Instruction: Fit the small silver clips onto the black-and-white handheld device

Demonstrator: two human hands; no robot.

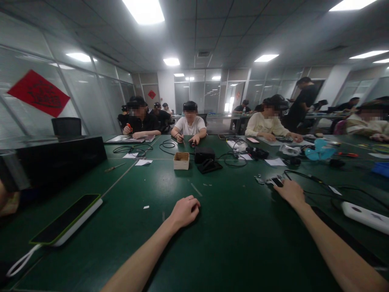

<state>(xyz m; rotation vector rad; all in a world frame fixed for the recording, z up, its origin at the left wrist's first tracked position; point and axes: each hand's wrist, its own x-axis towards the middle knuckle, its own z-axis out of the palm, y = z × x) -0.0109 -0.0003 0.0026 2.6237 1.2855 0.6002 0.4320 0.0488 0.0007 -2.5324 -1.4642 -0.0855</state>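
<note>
My left hand rests on the green table with its fingers curled in, a ring on one finger. Nothing shows in it. Farther out to the right, my right hand has its fingertips closed on the near edge of a small silver part with a black face. The exact kind of this part cannot be made out. Small grey metal-looking pieces lie just left of it. A black cable runs past behind my right hand.
A phone lies on a white block at left, near a black box and a screwdriver. Ahead stand a small open box and a black case. A white power strip lies right. People sit across the table.
</note>
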